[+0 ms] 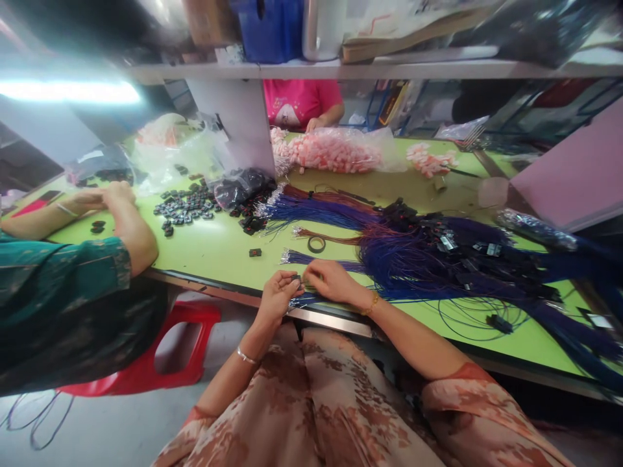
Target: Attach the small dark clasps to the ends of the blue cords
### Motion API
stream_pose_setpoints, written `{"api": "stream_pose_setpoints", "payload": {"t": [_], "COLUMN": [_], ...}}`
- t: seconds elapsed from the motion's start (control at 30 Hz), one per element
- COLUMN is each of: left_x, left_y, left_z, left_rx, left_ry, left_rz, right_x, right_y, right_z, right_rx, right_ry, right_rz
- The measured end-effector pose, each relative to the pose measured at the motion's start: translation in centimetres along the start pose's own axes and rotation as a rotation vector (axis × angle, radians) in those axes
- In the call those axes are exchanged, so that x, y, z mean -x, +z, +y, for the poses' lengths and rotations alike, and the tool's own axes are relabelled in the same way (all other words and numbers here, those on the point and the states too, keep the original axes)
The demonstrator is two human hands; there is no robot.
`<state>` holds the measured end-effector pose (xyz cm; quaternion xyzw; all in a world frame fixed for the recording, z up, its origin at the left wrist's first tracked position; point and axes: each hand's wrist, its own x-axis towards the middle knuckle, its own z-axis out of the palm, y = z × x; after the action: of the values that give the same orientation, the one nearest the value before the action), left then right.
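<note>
Near the table's front edge, my left hand [281,294] pinches a small black connector housing [296,278] between thumb and fingers. My right hand [329,281] is just to the right of it, its fingers curled together close to the housing. Whatever those fingers hold is too small to make out. A bundle of blue wires [306,300] with metal terminal ends lies under both hands. Just beyond is another bundle of dark wires [296,257] with pale tips. One black-and-red connector housing [255,252] rests alone on the green table, left of a roll of black tape [316,244].
A large heap of blue and purple wires [394,259] covers the table to the right. Loose black housings [187,204] lie at left, near a co-worker's hands [104,196]. Bagged pink-and-white parts [335,150] lie at the back. A shelf [438,69] crosses above; a red stool [195,350] stands below left.
</note>
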<state>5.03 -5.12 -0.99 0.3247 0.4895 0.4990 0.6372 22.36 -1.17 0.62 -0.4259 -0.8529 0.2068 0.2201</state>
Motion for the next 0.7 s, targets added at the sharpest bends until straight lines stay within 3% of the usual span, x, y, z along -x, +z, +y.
{"api": "stream_pose_setpoints", "payload": {"t": [0.1, 0.2, 0.43, 0.53, 0.7], "left_x": [-0.1, -0.2, -0.2, -0.4, -0.8], "left_y": [0.0, 0.3, 0.9, 1.0, 1.6], "left_z": [0.2, 0.2, -0.1, -0.2, -0.4], "left_rx": [-0.008, -0.004, 0.000, 0.030, 0.125], "left_ry": [0.018, 0.027, 0.055, 0.049, 0.008], "left_rz": [-0.028, -0.058, -0.037, -0.040, -0.065], "right_x": [-1.0, -1.6, -1.9, -2.0, -3.1], "right_y": [-1.2, -1.6, -1.2, -1.5, -1.8], "right_z": [1.8, 3.1, 3.1, 2.9, 1.8], "right_rx": [0.163, 0.300, 0.393, 0.440, 0.174], "right_ry": [0.187, 0.281, 0.248, 0.217, 0.143], "right_rz": [0.016, -0.048, -0.101, -0.060, 0.044]}}
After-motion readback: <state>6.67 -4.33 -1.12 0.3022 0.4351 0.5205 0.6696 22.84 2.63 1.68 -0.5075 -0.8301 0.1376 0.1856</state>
